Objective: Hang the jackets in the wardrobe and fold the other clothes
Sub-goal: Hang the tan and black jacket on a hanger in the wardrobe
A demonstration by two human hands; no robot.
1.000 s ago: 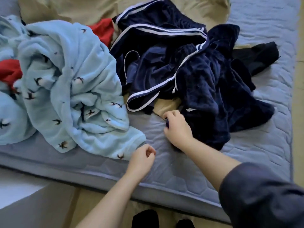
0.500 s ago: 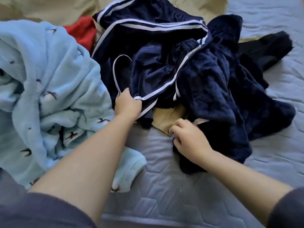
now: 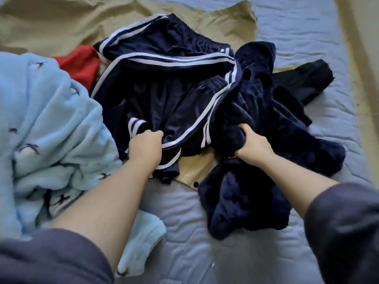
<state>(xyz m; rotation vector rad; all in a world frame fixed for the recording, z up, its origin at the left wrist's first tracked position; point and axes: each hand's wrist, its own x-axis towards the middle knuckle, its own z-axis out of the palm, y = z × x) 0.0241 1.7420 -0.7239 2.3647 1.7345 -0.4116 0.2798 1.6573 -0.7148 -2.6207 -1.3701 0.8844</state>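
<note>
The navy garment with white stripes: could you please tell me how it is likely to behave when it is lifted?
The navy striped garment will probably hang limp; it lies in deep loose folds. Its sheen suggests a smooth, fairly slippery cloth. It may drag the dark fleece, which overlaps its right edge.

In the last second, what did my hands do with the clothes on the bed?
Your left hand reached forward from the near edge of the bed and now grips the striped navy garment. Your right hand moved from the near edge of the dark blue fleece up into its folds and grips a bunch of it. The light blue fleece, red garment and black garment lie as before.
</note>
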